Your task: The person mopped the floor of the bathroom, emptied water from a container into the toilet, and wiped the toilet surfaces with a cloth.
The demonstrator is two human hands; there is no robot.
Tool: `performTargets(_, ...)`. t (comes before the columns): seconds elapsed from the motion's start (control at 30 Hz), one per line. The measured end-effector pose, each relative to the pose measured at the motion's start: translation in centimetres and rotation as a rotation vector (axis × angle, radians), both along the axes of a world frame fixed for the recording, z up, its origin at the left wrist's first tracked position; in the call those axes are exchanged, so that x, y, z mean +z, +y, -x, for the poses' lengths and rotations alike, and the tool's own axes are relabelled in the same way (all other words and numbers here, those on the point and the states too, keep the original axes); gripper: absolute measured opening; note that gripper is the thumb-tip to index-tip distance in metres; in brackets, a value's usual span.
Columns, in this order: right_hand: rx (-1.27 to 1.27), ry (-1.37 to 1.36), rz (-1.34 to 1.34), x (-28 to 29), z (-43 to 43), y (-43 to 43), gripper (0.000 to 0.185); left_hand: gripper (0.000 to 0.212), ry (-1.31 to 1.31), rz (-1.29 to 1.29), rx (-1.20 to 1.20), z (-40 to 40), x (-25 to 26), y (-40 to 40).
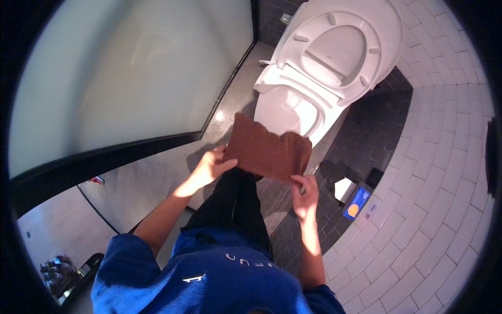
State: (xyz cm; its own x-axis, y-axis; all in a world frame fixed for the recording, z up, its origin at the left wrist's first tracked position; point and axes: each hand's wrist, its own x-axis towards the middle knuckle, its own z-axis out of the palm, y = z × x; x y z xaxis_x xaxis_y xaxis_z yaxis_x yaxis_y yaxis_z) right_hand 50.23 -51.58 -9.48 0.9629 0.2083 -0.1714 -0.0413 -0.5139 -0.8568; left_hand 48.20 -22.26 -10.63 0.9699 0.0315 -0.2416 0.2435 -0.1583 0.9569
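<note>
A brown cloth point(262, 151) is stretched between my two hands, in front of my legs. My left hand point(213, 167) pinches its left edge between thumb and fingers. On the other side, my right hand point(306, 192) grips the lower right corner. The cloth's far edge is wavy, and its right part is folded or creased. Beyond it stands a white toilet point(290, 108), whose bowl front is partly hidden by the cloth. The toilet seat point(372, 33) and the lid behind it are both raised.
At left is a frosted glass panel point(157, 74) in a black frame. White wall tiles point(435, 165) rise at right above dark tiles point(376, 121). A blue packet point(357, 203) and a white object point(345, 190) sit along that wall. The grey floor point(231, 98) looks glossy.
</note>
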Motion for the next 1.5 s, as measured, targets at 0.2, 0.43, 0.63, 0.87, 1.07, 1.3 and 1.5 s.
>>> performTargets(0.2, -0.020, 0.130, -0.089, -8.0, 1.9, 1.5, 0.011, 0.018, 0.451, 0.132, -0.094, 2.6, -9.7, 2.0)
performTargets(0.43, -0.084, 0.084, 0.263, -30.0, -2.4, 10.1, 0.082, 0.066, 0.530, 0.080, 0.076, -7.1, -28.7, 3.8)
performTargets(0.63, -0.171, 0.077, 0.397, -39.1, -11.8, 19.3, 0.091, 0.052, 0.415, 0.068, 0.401, -12.9, -39.9, 5.3)
performTargets(0.87, -0.183, -0.040, 0.218, -40.8, -21.3, 20.1, 0.071, 0.045, -0.117, 0.044, 0.422, -25.2, -44.7, 4.6)
performTargets(1.07, 0.274, -0.058, 0.571, -38.4, -8.2, 16.8, 0.082, 0.048, -0.444, -0.067, 0.261, -29.3, -41.7, 4.5)
performTargets(1.3, -0.183, -0.132, 0.137, -40.9, -21.9, 20.0, 0.079, 0.052, -0.336, -0.448, 0.245, -34.3, -40.4, -0.5)
performTargets(1.5, 0.030, -0.072, 0.251, -38.3, -9.9, 18.7, 0.058, 0.042, -0.473, -0.810, 0.351, -32.5, -41.2, 0.2)
